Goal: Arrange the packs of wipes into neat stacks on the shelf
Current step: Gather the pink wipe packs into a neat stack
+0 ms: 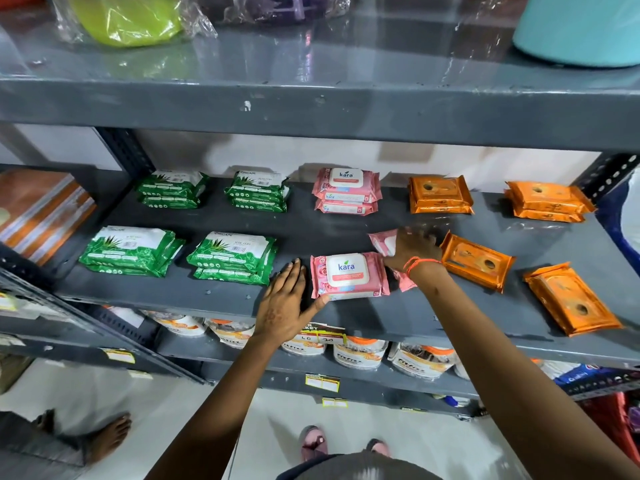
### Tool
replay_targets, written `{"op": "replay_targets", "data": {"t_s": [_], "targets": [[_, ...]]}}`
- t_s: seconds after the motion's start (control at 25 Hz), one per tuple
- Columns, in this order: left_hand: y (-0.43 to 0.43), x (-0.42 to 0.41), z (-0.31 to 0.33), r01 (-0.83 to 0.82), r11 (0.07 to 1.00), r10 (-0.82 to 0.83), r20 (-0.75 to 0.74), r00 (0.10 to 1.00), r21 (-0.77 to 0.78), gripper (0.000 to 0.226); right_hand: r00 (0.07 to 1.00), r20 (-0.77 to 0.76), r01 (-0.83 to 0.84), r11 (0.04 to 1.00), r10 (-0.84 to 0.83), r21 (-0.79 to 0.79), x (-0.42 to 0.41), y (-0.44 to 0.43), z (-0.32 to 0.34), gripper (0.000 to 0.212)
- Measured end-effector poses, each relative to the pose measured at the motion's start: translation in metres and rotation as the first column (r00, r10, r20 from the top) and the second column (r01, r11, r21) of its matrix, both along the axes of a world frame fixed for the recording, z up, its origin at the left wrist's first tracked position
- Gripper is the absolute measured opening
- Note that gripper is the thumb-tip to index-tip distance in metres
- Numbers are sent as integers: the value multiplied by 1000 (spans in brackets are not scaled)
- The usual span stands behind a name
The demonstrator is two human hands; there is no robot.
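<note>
the right hand [412, 249] is closing on a second pink pack [382, 242], mostly hidden, its fingers blurring. the left hand [282, 304] is lying open, thumb touching the front pink pack [348, 276] on the shelf [214, 303].

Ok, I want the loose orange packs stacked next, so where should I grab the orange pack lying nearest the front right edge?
Grip the flat orange foil pack across its two long edges, coming from above; it lies flat and skewed, nothing touching it.

"kara" and 25 on the front pink pack [349, 276]; "ORIGAMI" on the green packs [232, 258]; "fitfizz" on lower-shelf tubs [360, 355].
</note>
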State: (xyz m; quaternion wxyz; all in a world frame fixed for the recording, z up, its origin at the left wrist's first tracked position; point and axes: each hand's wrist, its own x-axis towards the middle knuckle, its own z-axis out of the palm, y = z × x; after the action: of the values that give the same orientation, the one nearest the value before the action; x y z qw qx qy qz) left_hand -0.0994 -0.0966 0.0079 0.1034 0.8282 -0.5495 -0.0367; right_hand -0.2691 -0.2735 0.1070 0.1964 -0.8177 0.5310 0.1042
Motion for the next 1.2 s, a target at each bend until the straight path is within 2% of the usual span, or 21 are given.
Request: {"op": "replay_targets", "data": {"t_s": [0.04,0.16,0.28,0.36,0.4,0.48,0.56,0.64,0.72,0.8,0.84,0.88,0.96,1.0,1.04,1.08,1.12,1.16,1.2], "targets": [[0,0,0,0,1000,0,-4,1000,-4,100,999,19,32,999,-31,-24,-4,-2,-2,56],[-1,0,-1,5,1000,-5,-5,1000,-9,97,995,89,54,970,-34,-238,-1,-1,6,71],[-1,0,-1,5,1000,-5,8,1000,-18,96,986,153,-17,942,72,-334,12,0,19,78],[-1,0,-2,1,1000,-1,17,1000,-20,94,942,213,-202,944,260,-259,19,4,29,86],[-1,-1,-1,1,1000,0,25,1000,-23,94,906,194,-341,921,376,-189,21,9,30,87],[0,-1,-1,8,1000,-8,33,999,-26,95,810,73,-571,811,582,-124,25,20,25,81],[-1,-1,0,13,1000,-13,27,1000,-28,98,760,25,-644,757,650,-109,25,24,20,76],[0,-1,0,7,999,-7,27,1000,-32,98,739,77,-656,741,669,-142,24,22,21,80],[0,-1,-1,3,1000,-2,20,1000,-31,96,769,184,-567,786,612,-246,23,23,23,72],[-1,-1,-1,2,999,-2,16,1000,-33,95,847,338,-292,890,410,-349,21,24,20,49],[-1,-1,-1,3,999,-2,19,1000,-33,94,889,344,-158,908,301,-388,21,32,18,38],[-1,-1,0,1,999,0,23,1000,-32,94,939,274,-89,914,210,-396,23,41,18,38],[-1,-1,0,-2,1000,3,27,1000,-30,92,991,90,-65,953,95,-295,36,56,24,70],[-1,-1,0,-1,1000,2,28,1000,-29,91,993,67,-75,966,94,-249,44,61,25,79],[-1,-1,0,0,1000,0,30,1000,-27,91,990,77,-98,968,119,-231,47,64,24,76],[-2,-1,0,4,1000,-3,32,999,-25,92,983,125,-112,975,138,-193,47,65,21,58],[-2,-1,1,5,1000,-4,34,999,-24,94,975,185,-110,990,124,-82,41,62,21,31],[-2,-1,1,3,1000,-2,34,999,-27,96,974,152,-165,986,165,-12,34,63,27,23],[-2,0,1,0,999,1,29,1000,-32,98,973,141,-186,982,181,27,32,56,23,36]]}}
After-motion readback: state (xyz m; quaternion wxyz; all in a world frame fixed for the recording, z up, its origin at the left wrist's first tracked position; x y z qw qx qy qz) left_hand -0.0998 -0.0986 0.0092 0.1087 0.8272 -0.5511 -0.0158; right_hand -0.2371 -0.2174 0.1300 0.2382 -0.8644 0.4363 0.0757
